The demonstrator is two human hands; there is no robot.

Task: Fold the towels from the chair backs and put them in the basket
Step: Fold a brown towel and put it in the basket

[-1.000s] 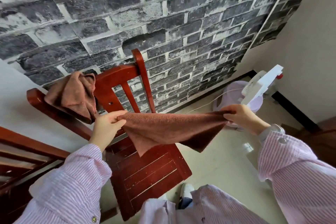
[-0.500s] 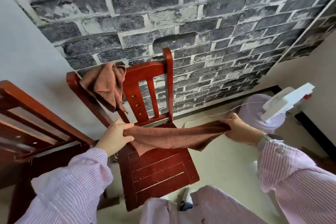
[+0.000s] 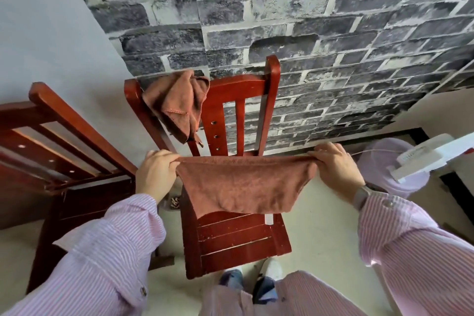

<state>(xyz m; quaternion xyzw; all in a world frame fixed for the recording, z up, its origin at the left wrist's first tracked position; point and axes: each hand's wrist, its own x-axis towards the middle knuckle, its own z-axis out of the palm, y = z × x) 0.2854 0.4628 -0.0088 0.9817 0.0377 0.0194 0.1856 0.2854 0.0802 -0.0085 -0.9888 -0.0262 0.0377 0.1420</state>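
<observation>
**Towel held taut above chair seat**

The left hand (image 3: 155, 174) pinches one top corner of a brown towel (image 3: 243, 187), thumb and curled fingers clenched on the cloth; the right hand (image 3: 336, 169) grips the opposite corner the same way, knuckles up. Between them the top edge runs straight and nearly level from 9 to 3 o'clock, and the rest of the cloth sags in a shallow pouch toward 6 o'clock, a small white tag (image 3: 268, 218) dangling at its lower right corner. The towel hangs in front of a red wooden chair (image 3: 230, 244), covering the rear of the seat and the foot of the back slats; whether it touches the seat cannot be told.

At 12 o'clock from the towel, a second towel (image 3: 179, 105), lighter brown and crumpled, is draped over the top rail of the chair back, near its left post. At 9 o'clock stands another chair (image 3: 64, 141) of the same red wood, tilted in the wide view. Both arms wear pink-striped sleeves (image 3: 110, 259), with a watch (image 3: 361, 196) on the right wrist. At 3 o'clock a pale lilac and white appliance (image 3: 420, 159) sits on the floor by the wall. Behind the chairs rises a grey brick-pattern wall (image 3: 307, 20). The person's shoes (image 3: 272, 270) show at 6 o'clock. No basket is in view.
</observation>
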